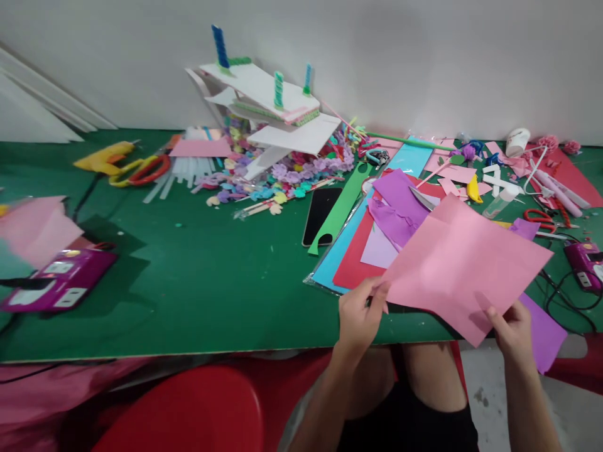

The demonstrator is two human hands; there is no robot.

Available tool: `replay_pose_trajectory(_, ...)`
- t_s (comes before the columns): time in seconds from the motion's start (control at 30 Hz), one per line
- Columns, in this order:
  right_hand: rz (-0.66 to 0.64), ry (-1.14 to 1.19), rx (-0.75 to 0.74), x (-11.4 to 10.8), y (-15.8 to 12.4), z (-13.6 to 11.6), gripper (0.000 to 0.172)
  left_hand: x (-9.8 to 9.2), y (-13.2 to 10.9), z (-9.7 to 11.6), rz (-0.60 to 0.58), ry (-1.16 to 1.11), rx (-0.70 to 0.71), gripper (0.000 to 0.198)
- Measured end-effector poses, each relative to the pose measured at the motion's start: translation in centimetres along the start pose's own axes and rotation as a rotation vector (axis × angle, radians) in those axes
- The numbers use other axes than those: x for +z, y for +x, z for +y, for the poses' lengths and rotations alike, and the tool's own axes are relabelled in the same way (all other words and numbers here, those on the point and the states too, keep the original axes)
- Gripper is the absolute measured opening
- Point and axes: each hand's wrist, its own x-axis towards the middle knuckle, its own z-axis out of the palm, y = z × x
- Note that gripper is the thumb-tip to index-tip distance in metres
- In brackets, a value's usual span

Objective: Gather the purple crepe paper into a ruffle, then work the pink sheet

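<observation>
A large sheet of pink paper [464,263] is held up over the table's front edge, slightly bent and tilted. My left hand [360,314] pinches its left corner between thumb and fingers. Near the lower right edge my right hand [513,329] grips it, thumb on top. Beside the right hand hangs a purple sheet [544,329]; whether that hand also holds it I cannot tell. Under the pink sheet lie a red sheet [351,260], a blue sheet [327,270] in clear wrapping and crumpled purple paper [400,220]. Scissor blades [421,199] poke out behind the pink sheet.
A phone [316,216] lies partly under a green strip [342,207]. Farther back stand a white board model [268,88] and heaped colourful flowers [301,172]. A yellow glue gun [106,158], orange-handled scissors [151,169] and a purple power strip [61,282] are left; a red stool [188,414] stands in front.
</observation>
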Motion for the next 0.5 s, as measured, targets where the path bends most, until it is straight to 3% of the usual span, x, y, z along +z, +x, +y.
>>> replay_pose_trajectory(0.13, -0.131, -0.146, 0.069, 0.5, 0.8, -0.9, 0.031, 0.8, 0.3, -0.4, -0.088, -0.100, -0.109, 0.032)
replay_pose_trajectory(0.27, -0.158, -0.227, 0.085, 0.7, 1.4, -0.8, 0.033, 1.2, 0.5, -1.0, 0.009, -0.231, -0.245, 0.035)
replay_pose_trajectory(0.37, -0.109, -0.112, 0.141, 0.1, 1.6, 0.3, 0.031, 1.4, 0.5, -1.4, 0.116, -0.396, -0.282, 0.044)
replay_pose_trajectory(0.5, -0.056, 0.046, 0.229, -0.6, 1.7, 1.7, 0.036, 1.3, 0.8, -1.6, 0.022, -0.665, -0.396, 0.053)
